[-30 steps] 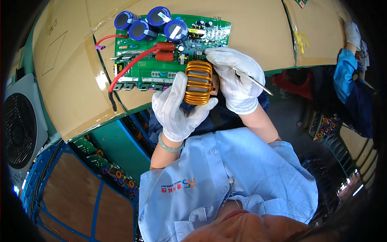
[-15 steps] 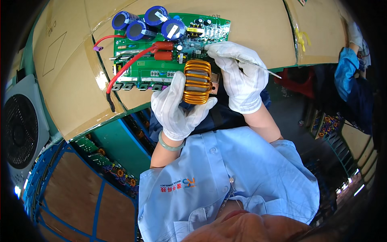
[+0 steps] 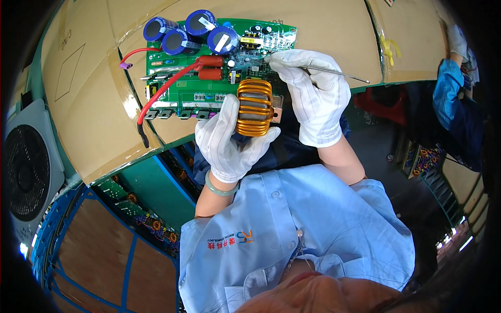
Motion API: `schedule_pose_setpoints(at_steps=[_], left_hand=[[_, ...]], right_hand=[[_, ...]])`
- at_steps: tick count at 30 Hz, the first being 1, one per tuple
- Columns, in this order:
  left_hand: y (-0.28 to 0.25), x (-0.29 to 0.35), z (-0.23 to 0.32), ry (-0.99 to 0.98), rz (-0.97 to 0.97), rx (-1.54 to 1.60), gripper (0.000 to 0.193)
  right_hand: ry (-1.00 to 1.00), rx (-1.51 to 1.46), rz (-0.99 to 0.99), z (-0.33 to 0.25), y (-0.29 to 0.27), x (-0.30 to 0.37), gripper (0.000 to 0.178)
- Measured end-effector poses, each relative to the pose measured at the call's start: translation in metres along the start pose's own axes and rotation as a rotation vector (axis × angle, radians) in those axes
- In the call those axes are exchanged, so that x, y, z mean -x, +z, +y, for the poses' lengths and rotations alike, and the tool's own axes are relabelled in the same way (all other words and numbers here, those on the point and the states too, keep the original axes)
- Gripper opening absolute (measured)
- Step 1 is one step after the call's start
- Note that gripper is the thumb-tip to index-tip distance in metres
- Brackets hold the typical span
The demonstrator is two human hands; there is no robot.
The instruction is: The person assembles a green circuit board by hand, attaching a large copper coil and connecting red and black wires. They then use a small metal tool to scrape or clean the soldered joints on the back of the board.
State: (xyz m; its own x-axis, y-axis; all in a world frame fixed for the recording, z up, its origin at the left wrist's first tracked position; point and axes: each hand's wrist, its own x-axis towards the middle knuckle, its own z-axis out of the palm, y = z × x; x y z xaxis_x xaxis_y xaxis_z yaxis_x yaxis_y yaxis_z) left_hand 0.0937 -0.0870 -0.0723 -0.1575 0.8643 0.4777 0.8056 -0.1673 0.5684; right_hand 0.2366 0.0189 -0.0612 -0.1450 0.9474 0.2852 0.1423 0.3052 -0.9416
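Note:
A green circuit board (image 3: 182, 83) lies on the cardboard-covered bench. It carries blue capacitors (image 3: 200, 23), red components, a thick red wire (image 3: 167, 91) and a copper-wound coil (image 3: 254, 108) at its near edge. My left hand (image 3: 222, 143), in a white glove, is closed around the coil, with fingers on its left side and below it. In my gloved right hand (image 3: 315, 91) is a slim metal tool (image 3: 339, 73), its bare end pointing right. The fingertips rest at the board's right part, by small components; the tool's other end is hidden there.
Brown cardboard (image 3: 339, 36) covers the bench, with a yellow tie (image 3: 390, 48) to the right. A fan (image 3: 26, 161) stands at the left. Below the bench are racks holding more boards (image 3: 128, 206). Another person's blue sleeve (image 3: 448, 94) shows at far right.
My right hand has shifted slightly right and the tool has tilted, its free end a little farther right and higher. The left hand stays on the coil; the board has barely moved.

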Motion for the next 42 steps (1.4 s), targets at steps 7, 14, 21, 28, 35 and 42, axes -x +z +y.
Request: schedule_pose_setpoints(at_steps=[7,14,21,28,35,42], left_hand=[[-0.001,0.000,0.000,0.007,0.006,-0.019,0.082],[-0.002,-0.003,0.000,0.002,-0.010,0.015,0.085],[-0.005,-0.004,0.002,-0.029,-0.065,0.038,0.087],[-0.006,0.000,0.002,-0.020,-0.071,-0.014,0.086],[-0.005,0.002,0.000,0.011,-0.074,-0.042,0.085],[-0.002,0.006,-0.002,0.023,-0.029,-0.023,0.084]], right_hand=[[0.078,-0.082,0.008,-0.003,0.003,0.002,0.007],[0.057,-0.175,0.130,0.003,0.003,0.003,0.013],[-0.019,-0.061,0.082,0.001,0.004,0.009,0.008],[-0.119,-0.060,-0.008,0.005,-0.001,0.010,0.008],[-0.126,0.005,-0.061,0.007,-0.001,0.006,0.008],[-0.160,0.016,-0.092,0.010,-0.002,0.006,0.009]])
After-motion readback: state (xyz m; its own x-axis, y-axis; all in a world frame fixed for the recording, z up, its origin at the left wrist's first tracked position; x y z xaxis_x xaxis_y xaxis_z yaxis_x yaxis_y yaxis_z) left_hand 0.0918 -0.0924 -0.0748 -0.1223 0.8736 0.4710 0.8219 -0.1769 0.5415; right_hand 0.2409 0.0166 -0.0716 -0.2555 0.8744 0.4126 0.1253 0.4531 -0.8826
